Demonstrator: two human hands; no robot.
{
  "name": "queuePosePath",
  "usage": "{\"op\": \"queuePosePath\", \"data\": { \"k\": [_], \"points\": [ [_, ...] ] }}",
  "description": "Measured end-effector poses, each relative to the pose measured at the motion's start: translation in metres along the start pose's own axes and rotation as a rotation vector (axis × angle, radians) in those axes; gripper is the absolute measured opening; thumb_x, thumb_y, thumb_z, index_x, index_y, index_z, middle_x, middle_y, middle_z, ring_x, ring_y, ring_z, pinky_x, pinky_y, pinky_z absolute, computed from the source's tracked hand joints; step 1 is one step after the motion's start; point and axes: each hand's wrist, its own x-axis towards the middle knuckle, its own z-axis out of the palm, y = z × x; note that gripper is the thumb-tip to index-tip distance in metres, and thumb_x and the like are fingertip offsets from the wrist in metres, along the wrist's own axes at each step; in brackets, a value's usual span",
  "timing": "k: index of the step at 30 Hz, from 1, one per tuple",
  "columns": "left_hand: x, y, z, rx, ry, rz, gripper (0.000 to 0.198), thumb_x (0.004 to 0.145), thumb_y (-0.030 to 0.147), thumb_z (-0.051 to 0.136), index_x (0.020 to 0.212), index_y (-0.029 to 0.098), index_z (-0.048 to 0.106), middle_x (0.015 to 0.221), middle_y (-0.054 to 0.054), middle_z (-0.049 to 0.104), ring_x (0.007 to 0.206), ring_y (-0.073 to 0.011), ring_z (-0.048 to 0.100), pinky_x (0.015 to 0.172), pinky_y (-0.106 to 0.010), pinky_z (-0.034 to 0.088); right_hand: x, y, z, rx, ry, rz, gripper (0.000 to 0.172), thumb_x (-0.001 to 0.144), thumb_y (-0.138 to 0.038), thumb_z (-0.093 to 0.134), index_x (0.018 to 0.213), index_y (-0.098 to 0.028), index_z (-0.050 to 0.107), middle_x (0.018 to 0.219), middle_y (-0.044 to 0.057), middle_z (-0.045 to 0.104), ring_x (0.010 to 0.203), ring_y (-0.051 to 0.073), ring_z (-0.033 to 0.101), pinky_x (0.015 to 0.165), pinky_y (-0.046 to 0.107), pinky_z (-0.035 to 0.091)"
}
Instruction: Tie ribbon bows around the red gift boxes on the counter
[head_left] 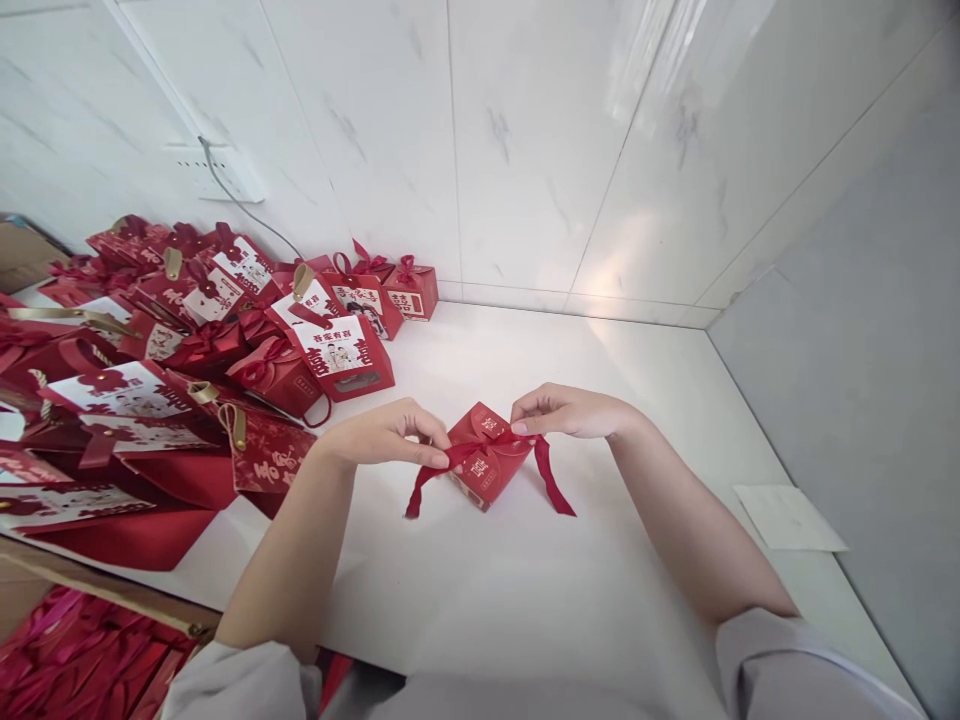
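Observation:
A small red gift box (491,478) with pale printed characters sits on the white table in front of me, turned cornerwise. A dark red ribbon (553,485) crosses over its top, looped or crossed near the middle. My left hand (390,434) pinches the ribbon at the box's left side, its tail hanging down past the fingers. On the right side my right hand (566,410) pinches the other part of the ribbon between thumb and fingers, and that tail drops toward the table. Whether a knot is formed at the centre I cannot tell.
Many red and white gift boxes (341,350) with ribbons and handles crowd the left of the table (525,600). A cardboard carton (90,590) of red ribboned items stands lower left. White paper (791,517) lies at right. A cable (240,200) runs from the wall socket.

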Motion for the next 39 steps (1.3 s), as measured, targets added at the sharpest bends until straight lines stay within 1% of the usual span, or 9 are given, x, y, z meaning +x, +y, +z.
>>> {"op": "queuePosePath", "data": {
  "k": [3, 6, 13, 17, 21, 27, 30, 34, 39],
  "points": [
    [0.012, 0.0, -0.004, 0.065, 0.081, 0.17, 0.018, 0.081, 0.034, 0.069, 0.077, 0.018, 0.075, 0.11, -0.009, 0.066, 0.097, -0.0188, 0.061, 0.087, -0.028, 0.048, 0.001, -0.001, -0.001, 0.039, 0.006, -0.02, 0.034, 0.084, -0.049, 0.062, 0.08, -0.015, 0.064, 0.074, -0.001, 0.054, 0.071, 0.012, 0.045, 0.07, 0.028, 0.036],
    [0.025, -0.004, -0.005, -0.054, 0.04, 0.279, 0.017, 0.082, 0.033, 0.068, 0.075, 0.019, 0.076, 0.128, -0.011, 0.062, 0.118, -0.0256, 0.056, 0.103, -0.039, 0.041, 0.003, 0.0, -0.001, 0.103, 0.038, -0.041, 0.032, 0.084, -0.047, 0.063, 0.082, -0.015, 0.065, 0.075, 0.0, 0.057, 0.074, 0.013, 0.049, 0.074, 0.029, 0.038],
    [0.041, -0.027, -0.004, -0.038, 0.055, 0.233, 0.018, 0.083, 0.035, 0.067, 0.083, 0.02, 0.078, 0.097, -0.012, 0.076, 0.122, -0.0282, 0.056, 0.117, -0.05, 0.012, 0.0, 0.003, -0.009, 0.104, 0.095, 0.01, 0.031, 0.08, -0.046, 0.068, 0.079, -0.015, 0.069, 0.063, -0.002, 0.055, 0.061, 0.01, 0.047, 0.062, 0.026, 0.037],
    [0.04, -0.036, -0.001, -0.087, 0.222, 0.266, 0.019, 0.081, 0.036, 0.069, 0.081, 0.019, 0.078, 0.086, -0.01, 0.075, 0.11, -0.0262, 0.061, 0.112, -0.048, 0.022, -0.001, 0.003, -0.01, 0.127, 0.038, 0.012, 0.028, 0.078, -0.042, 0.071, 0.078, -0.014, 0.071, 0.062, -0.001, 0.058, 0.06, 0.01, 0.047, 0.059, 0.025, 0.035],
    [0.037, -0.034, -0.002, -0.115, 0.397, 0.291, 0.02, 0.079, 0.037, 0.071, 0.08, 0.019, 0.077, 0.08, -0.009, 0.07, 0.087, -0.0195, 0.059, 0.084, -0.035, 0.044, 0.003, 0.007, -0.007, 0.284, 0.147, -0.067, 0.024, 0.077, -0.039, 0.074, 0.077, -0.015, 0.073, 0.074, 0.001, 0.062, 0.066, 0.011, 0.05, 0.066, 0.027, 0.041],
    [0.04, -0.023, -0.006, -0.015, 0.386, 0.228, 0.025, 0.079, 0.041, 0.069, 0.079, 0.016, 0.075, 0.074, -0.004, 0.06, 0.073, -0.0144, 0.052, 0.072, -0.028, 0.043, 0.017, 0.015, 0.003, 0.409, 0.23, -0.35, 0.015, 0.078, -0.034, 0.075, 0.078, -0.02, 0.076, 0.113, 0.007, 0.063, 0.104, 0.022, 0.059, 0.093, 0.039, 0.046],
    [0.044, -0.02, -0.003, 0.062, 0.375, 0.162, 0.024, 0.08, 0.041, 0.068, 0.081, 0.018, 0.075, 0.075, -0.002, 0.057, 0.073, -0.0134, 0.053, 0.072, -0.026, 0.042, 0.027, 0.023, 0.008, 0.452, 0.224, -0.362, 0.019, 0.079, -0.037, 0.074, 0.081, -0.019, 0.076, 0.108, 0.008, 0.068, 0.104, 0.024, 0.062, 0.093, 0.04, 0.047],
    [0.045, -0.02, 0.001, 0.175, 0.407, 0.083, 0.027, 0.082, 0.045, 0.065, 0.085, 0.019, 0.074, 0.079, -0.002, 0.058, 0.075, -0.0136, 0.054, 0.074, -0.026, 0.042, 0.038, 0.037, 0.012, 0.496, 0.287, -0.272, 0.027, 0.078, -0.043, 0.073, 0.085, -0.017, 0.074, 0.085, 0.006, 0.071, 0.082, 0.02, 0.065, 0.078, 0.034, 0.051],
    [0.039, -0.031, -0.002, 0.122, 0.452, 0.118, 0.033, 0.084, 0.047, 0.061, 0.08, 0.015, 0.07, 0.079, -0.003, 0.059, 0.072, -0.0129, 0.053, 0.072, -0.025, 0.043, 0.042, 0.044, 0.01, 0.397, 0.285, -0.306, 0.032, 0.08, -0.048, 0.069, 0.076, -0.016, 0.068, 0.08, 0.003, 0.066, 0.075, 0.015, 0.059, 0.074, 0.029, 0.047]
  ]
}}
